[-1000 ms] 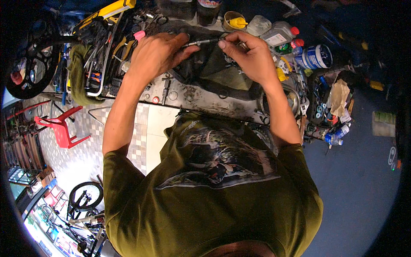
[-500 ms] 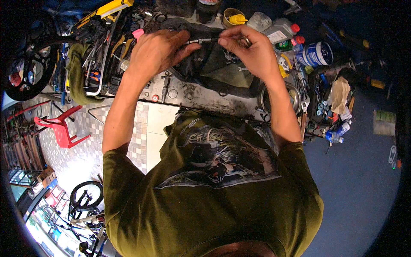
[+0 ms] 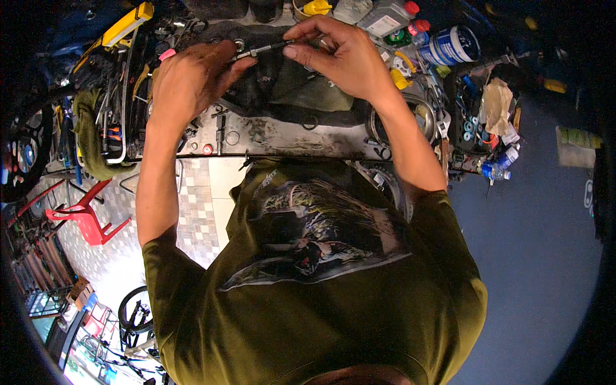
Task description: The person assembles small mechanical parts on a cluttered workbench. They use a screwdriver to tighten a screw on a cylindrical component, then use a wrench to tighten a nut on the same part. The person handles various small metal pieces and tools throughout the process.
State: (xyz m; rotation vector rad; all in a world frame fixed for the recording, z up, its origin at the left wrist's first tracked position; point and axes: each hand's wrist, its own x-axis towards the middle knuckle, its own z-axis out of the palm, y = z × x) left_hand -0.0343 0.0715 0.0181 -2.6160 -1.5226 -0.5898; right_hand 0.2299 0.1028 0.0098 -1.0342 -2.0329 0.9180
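Observation:
Above the far side of the workbench point(image 3: 266, 138), both hands hold a slim silver-and-black rod point(image 3: 263, 50). My left hand point(image 3: 183, 83) pinches its silver end between thumb and fingers. At the black end, the thumb and fingertips of my right hand point(image 3: 343, 58) close on it. The rod slants, its right end farther from me. Beneath lies a dark, stained cloth point(image 3: 308, 102), with small metal parts near the hands. A short dark metal tool point(image 3: 221, 133) rests on the bench's near side.
At the left stand a wire-framed tool rack point(image 3: 124, 122) and a green rag point(image 3: 93, 138). Bottles, a white-and-blue tub point(image 3: 449, 46) and a round metal bowl point(image 3: 420, 119) crowd the right. A red plastic chair point(image 3: 86, 215) stands on the tiled floor.
The whole view has shifted, with the bench sitting higher and further left in the picture. The rod has gone from nearly level to slanting up rightward; both hands keep their pinch.

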